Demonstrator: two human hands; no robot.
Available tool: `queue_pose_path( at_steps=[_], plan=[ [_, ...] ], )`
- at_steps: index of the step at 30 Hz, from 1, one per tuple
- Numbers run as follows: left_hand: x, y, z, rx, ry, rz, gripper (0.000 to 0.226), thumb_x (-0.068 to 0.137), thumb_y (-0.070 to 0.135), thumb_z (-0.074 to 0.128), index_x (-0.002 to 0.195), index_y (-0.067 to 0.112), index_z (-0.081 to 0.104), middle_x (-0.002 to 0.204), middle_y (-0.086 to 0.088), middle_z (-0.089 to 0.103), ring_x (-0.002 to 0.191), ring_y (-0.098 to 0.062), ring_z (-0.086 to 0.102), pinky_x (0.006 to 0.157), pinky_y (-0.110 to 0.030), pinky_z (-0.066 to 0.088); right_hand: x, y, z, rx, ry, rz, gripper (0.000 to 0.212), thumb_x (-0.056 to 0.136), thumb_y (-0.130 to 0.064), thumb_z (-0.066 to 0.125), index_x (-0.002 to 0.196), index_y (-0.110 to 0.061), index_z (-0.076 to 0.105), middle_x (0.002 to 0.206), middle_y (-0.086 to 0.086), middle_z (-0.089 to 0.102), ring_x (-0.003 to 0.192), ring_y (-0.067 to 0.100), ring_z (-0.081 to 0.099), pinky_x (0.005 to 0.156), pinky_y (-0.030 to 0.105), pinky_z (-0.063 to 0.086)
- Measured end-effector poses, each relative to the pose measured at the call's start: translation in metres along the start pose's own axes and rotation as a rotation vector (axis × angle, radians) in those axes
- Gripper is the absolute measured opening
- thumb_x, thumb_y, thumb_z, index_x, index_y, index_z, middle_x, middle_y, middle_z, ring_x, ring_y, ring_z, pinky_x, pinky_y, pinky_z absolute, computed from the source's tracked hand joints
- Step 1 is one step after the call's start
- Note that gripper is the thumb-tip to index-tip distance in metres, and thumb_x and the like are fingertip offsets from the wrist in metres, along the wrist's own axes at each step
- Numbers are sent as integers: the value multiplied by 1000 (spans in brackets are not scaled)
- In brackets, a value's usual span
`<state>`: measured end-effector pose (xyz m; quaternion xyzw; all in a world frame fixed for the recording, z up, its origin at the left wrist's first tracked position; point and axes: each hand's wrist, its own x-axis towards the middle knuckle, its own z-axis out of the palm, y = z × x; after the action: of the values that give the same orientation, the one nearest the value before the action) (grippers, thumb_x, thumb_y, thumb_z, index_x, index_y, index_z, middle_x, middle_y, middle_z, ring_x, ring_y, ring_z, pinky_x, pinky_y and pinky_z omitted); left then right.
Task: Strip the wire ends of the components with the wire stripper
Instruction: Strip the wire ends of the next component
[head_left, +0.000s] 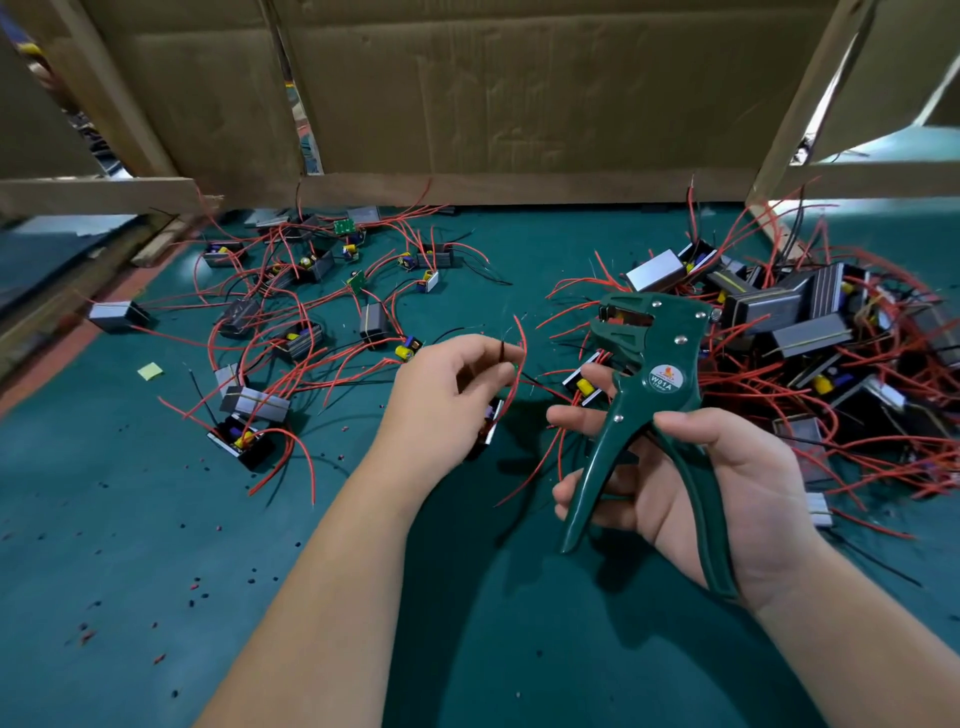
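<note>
Gripping the dark green, pistol-handled metal wire stripper (649, 395) by both handles, the right hand (727, 493) holds it upright with handles spread and jaws apart, nothing in them. Just left of it, the left hand (441, 395) pinches a thin black wire end (503, 351) and a curved red wire (519, 353); their small boxed component (491, 426) dangles below the fingers.

Risks, as I judge them: both wires could enter the jaws together, or one could go in too deep and be cut short; the dangling component could tug the wire free.

Counts: one stripper, one held component, one yellow paper square (150, 371), some fifteen components spread at left (291, 338). The tangled heap at right (805, 332) can't be counted.
</note>
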<state>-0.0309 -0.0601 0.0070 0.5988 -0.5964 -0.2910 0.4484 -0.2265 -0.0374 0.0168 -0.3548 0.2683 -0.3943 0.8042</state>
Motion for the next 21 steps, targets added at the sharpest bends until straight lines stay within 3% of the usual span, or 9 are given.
queue_pose_path(
  at_steps=[3,6,8,11,13,16,21],
  plan=[
    [1,3,-3,10,17,133,39,93,5,57,114,36,64,75,16,63,74,-2,61,72,-21,46,-1,1,0,-3,-21,-5,80,51,-32,78,127,-16,61,105,28,67,74,43,66,68,50,55],
    [-2,7,-3,-143,55,174,62,89,2,61,127,46,38,66,10,60,68,-9,61,69,-24,49,0,1,0,4,-49,10,83,50,-33,81,128,-16,60,99,29,66,75,44,65,70,52,55],
    [-2,10,-1,-224,105,125,52,86,6,68,118,38,44,69,8,67,68,-12,64,68,-24,50,-1,0,1,15,-86,34,83,54,-32,80,131,-14,57,100,30,65,75,44,64,71,54,53],
    [-1,15,-1,-303,126,76,23,83,7,71,88,28,65,72,7,72,69,-7,65,70,-22,51,-2,-2,4,47,-191,88,78,61,-31,77,134,-13,54,99,29,65,76,44,64,73,55,52],
    [-2,17,-2,-350,93,57,21,85,8,69,78,27,68,71,9,70,67,-6,61,64,-25,51,-4,-1,5,64,-249,116,75,65,-31,75,134,-12,54,98,28,65,77,44,65,75,55,52],
    [-4,20,-2,-439,14,23,24,90,9,64,77,29,68,69,9,67,71,-8,62,61,-35,55,-4,0,6,92,-298,140,76,66,-29,75,136,-10,50,97,28,64,78,45,64,75,54,52],
    [-8,25,-3,-454,-52,28,15,88,12,66,79,24,67,65,9,63,58,-6,56,41,-20,43,-4,0,6,159,-315,117,77,67,-28,74,138,-10,49,98,25,65,78,42,65,75,52,53]
  ],
)
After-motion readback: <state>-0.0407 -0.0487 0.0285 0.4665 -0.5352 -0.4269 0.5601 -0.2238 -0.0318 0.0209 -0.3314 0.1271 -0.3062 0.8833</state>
